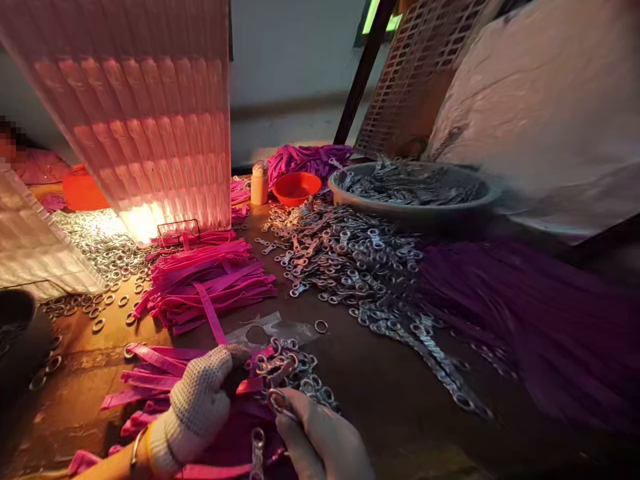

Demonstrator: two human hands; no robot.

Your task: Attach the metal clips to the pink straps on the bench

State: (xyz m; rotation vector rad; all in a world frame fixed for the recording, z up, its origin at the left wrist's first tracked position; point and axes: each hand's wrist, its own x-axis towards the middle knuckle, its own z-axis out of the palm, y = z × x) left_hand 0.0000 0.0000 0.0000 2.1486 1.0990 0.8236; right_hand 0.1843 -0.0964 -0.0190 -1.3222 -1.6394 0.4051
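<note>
My left hand [197, 403], in a white dotted glove, is closed at the fingers on a pink strap [250, 385], whose end pokes out toward the right. Close beside it, my right hand [327, 440] pinches a metal ring [276, 400] between thumb and forefinger; whether more metal hangs from the ring is hidden by the fingers. Beneath both hands lies a spread of pink straps [155, 380]. Just beyond the fingertips sits a small cluster of ring-ended metal clasps [313, 383]. One clasp [257, 450] rests on the straps between my hands.
A pink strap bundle [215, 280] lies ahead, near loose rings [113, 257]. Ribbed plastic panels [165, 133] stand at left. Right of centre are a clasp heap [350, 253], a full basin [415, 207], a red bowl [297, 189], a bottle [259, 183] and purple straps [520, 313].
</note>
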